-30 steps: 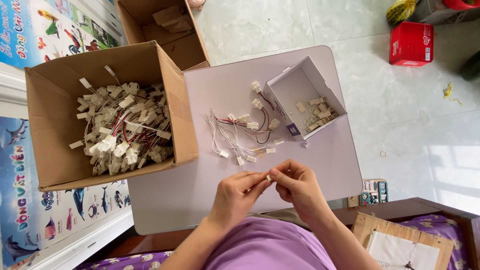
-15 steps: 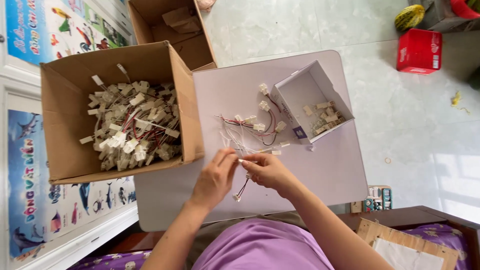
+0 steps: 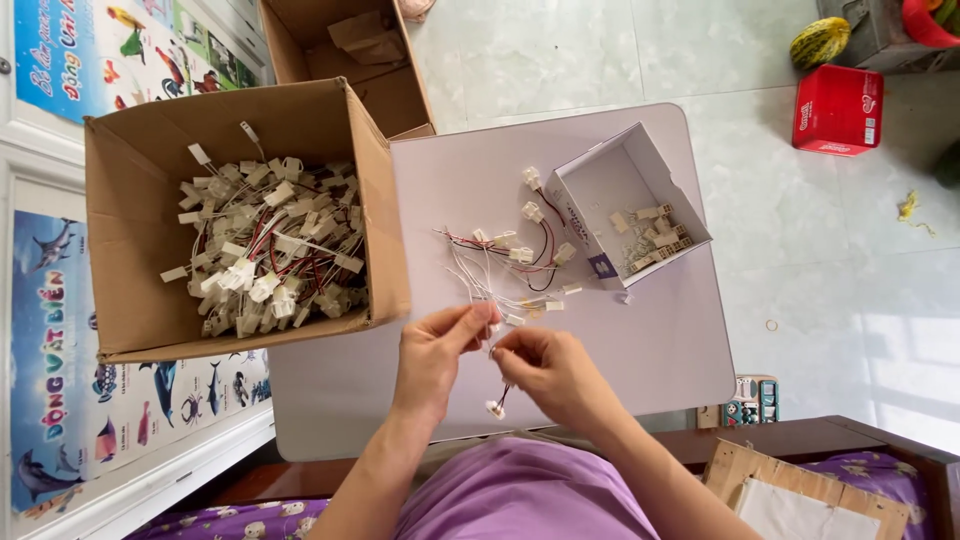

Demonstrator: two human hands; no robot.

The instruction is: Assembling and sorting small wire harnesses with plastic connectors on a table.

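Since half a second ago, both hands have stayed low over the near edge of the pale lilac tabletop [image 3: 640,340], and the short red-and-black wire lead with a white plug [image 3: 497,402] now hangs freely below the fingers instead of trailing beside them; the pinch has settled, which suggests the fiddly joining at the wire's upper end is under way rather than finished.

Taking the tabletop as the landmark, the big open brown cardboard box [image 3: 150,270] stands on its left side, heaped with white plastic connectors on red, black and white wires [image 3: 265,265]. A second, nearly empty brown carton [image 3: 395,80] sits beyond the table's far left corner. On the right half of the table a small white cardboard box [image 3: 590,225] lies tilted, with a few beige terminal blocks [image 3: 655,235] inside. Between the two boxes, mid-table, lies a loose tangle of wired white connectors [image 3: 510,265].

At the near edge, the left hand [image 3: 435,360] has its thumb and forefinger closed on the top of the hanging lead. The right hand [image 3: 550,370] meets it there, fingertips pressed together on the same small piece; what exactly lies between them is too small to tell.
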